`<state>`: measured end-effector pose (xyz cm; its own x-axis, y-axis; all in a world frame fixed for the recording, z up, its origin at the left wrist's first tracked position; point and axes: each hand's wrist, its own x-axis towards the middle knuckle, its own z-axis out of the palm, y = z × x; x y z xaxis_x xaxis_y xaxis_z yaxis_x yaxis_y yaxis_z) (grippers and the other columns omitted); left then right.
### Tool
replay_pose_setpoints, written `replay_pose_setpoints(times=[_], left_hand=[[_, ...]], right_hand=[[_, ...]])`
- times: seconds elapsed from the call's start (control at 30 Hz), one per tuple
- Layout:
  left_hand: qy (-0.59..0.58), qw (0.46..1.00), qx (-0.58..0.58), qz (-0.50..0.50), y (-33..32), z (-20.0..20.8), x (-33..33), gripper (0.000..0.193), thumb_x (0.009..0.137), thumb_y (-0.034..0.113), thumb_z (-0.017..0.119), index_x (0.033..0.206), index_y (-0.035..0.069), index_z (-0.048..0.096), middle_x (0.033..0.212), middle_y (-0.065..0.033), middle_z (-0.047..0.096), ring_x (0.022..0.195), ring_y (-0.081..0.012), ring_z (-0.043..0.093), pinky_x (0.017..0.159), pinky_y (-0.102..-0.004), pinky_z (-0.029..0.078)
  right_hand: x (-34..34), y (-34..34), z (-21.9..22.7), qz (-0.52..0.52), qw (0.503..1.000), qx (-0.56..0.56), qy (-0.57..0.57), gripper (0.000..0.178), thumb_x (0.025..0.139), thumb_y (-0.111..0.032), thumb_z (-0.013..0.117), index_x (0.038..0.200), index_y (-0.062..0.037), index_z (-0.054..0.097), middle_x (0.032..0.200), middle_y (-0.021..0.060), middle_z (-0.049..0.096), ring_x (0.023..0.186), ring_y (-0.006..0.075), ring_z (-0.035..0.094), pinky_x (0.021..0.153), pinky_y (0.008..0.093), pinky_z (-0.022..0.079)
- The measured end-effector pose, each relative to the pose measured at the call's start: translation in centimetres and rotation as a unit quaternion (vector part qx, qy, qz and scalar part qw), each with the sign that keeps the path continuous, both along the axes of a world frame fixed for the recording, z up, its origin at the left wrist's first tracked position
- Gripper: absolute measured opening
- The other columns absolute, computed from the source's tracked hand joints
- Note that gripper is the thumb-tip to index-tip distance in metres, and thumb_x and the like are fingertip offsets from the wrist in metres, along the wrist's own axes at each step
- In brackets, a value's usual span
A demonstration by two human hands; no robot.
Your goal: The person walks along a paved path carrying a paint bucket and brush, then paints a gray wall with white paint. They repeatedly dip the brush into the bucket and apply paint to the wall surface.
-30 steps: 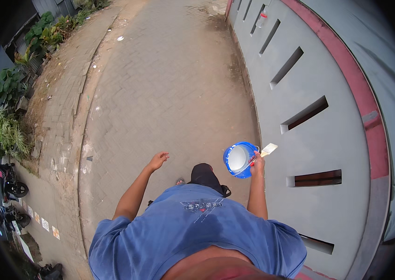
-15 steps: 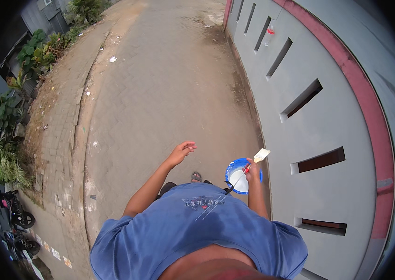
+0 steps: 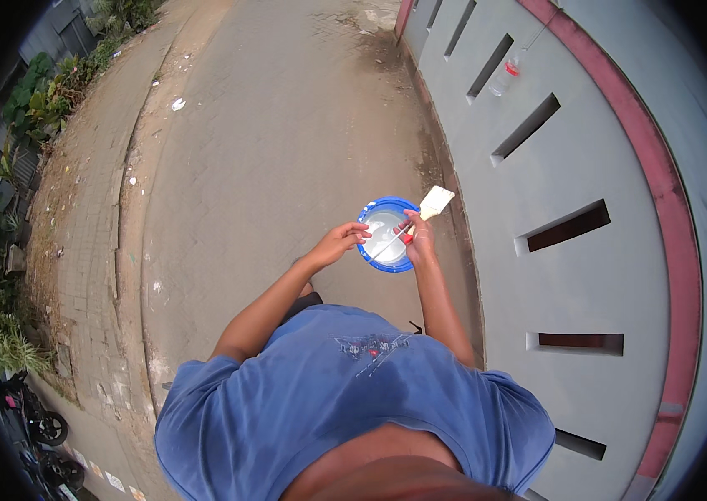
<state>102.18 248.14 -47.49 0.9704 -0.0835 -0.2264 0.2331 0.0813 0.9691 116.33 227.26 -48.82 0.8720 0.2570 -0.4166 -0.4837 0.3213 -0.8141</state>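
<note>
Relative to the preceding frame, the bucket and both hands sit further forward of the torso, and the left hand [image 3: 338, 243] now meets the bucket's left side instead of hanging apart from it.

Location: the blue bucket [image 3: 388, 268] is in front of the person, above the paved lane [image 3: 287, 134] and left of the grey wall [image 3: 595, 184].

Grip state: the right hand [image 3: 424, 241] is closed around the paintbrush [image 3: 438, 200] at the bucket's right side, with the thin bail [image 3: 382, 251] running to it. A small red piece shows at its fingers; whether this belongs to bail or brush cannot be told. The left grip is loosely curved, fingertips at the rim; firm contact cannot be confirmed.

Handling: expect the bucket to be the heavier item, with a liquid load liable to slosh when tilted. Carry by the bail; steady at the rim, where wet smears may be slippery. The brush should be light; hold by its handle, clear of the bristles.

Materials: round bucket, apparently plastic, rim spotted white; smooth, glossy white liquid [image 3: 380, 227] inside; flat, broad, cream-white brush head; smooth wall with rectangular slots; dusty, block-patterned paving.
</note>
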Motion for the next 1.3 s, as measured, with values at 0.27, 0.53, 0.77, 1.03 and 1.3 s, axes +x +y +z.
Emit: replay_pose_setpoints(times=[0.27,0.53,0.77,1.03,1.3], left_hand=[[-0.046,0.998,0.031,0.001,12.9,1.8,13.8,0.054,0.1,0.022,0.054,0.148,0.003,0.039,0.13,-0.0151,0.065,0.124,-0.0211,0.058,0.107,-0.0382,0.041],[-0.013,0.992,0.094,0.085,23.8,4.9,24.0,0.04,0.098,0.021,0.06,0.132,0.0,0.057,0.081,-0.0016,0.065,0.068,-0.0072,0.058,0.057,-0.0238,0.047],[0.062,0.994,0.071,0.046,33.4,6.3,31.5,0.028,0.099,0.024,0.059,0.112,0.002,0.068,0.074,0.0006,0.061,0.063,-0.0069,0.056,0.057,-0.025,0.049],[0.113,0.994,-0.003,0.014,43.8,12.0,40.3,0.025,0.103,0.027,0.046,0.11,0.005,0.055,0.081,-0.0104,0.07,0.069,-0.0171,0.07,0.066,-0.0286,0.055],[0.056,0.997,-0.013,0.056,49.9,15.1,51.1,0.027,0.102,0.017,0.042,0.125,0.003,0.045,0.097,-0.02,0.073,0.087,-0.0242,0.074,0.075,-0.0337,0.06]], right_hand=[[9.1,19.1,5.8,0.034,0.998,0.049,-0.033,0.023,0.097,-0.019,0.06,0.113,-0.0024,0.063,0.096,0.009,0.06,0.093,0.0234,0.063,0.087,0.0416,0.057],[17.1,30.8,8.1,0.073,0.993,0.071,-0.06,0.028,0.101,-0.019,0.056,0.12,0.0012,0.054,0.108,0.0158,0.064,0.108,0.0279,0.066,0.093,0.0395,0.056],[27.1,27.9,10.2,0.198,0.975,-0.093,-0.047,0.035,0.104,-0.033,0.054,0.125,-0.0058,0.055,0.083,0.0025,0.06,0.069,0.0095,0.058,0.056,0.0262,0.049],[41.4,30.1,15.2,0.453,0.798,-0.372,-0.142,0.032,0.099,-0.028,0.06,0.12,-0.0045,0.058,0.069,-0.0032,0.047,0.062,0.0084,0.045,0.056,0.0293,0.038],[52.1,46.9,17.2,0.488,0.67,-0.425,-0.362,0.012,0.086,-0.009,0.075,0.092,0.0016,0.075,0.072,0.0066,0.064,0.06,0.0134,0.057,0.054,0.032,0.046]])
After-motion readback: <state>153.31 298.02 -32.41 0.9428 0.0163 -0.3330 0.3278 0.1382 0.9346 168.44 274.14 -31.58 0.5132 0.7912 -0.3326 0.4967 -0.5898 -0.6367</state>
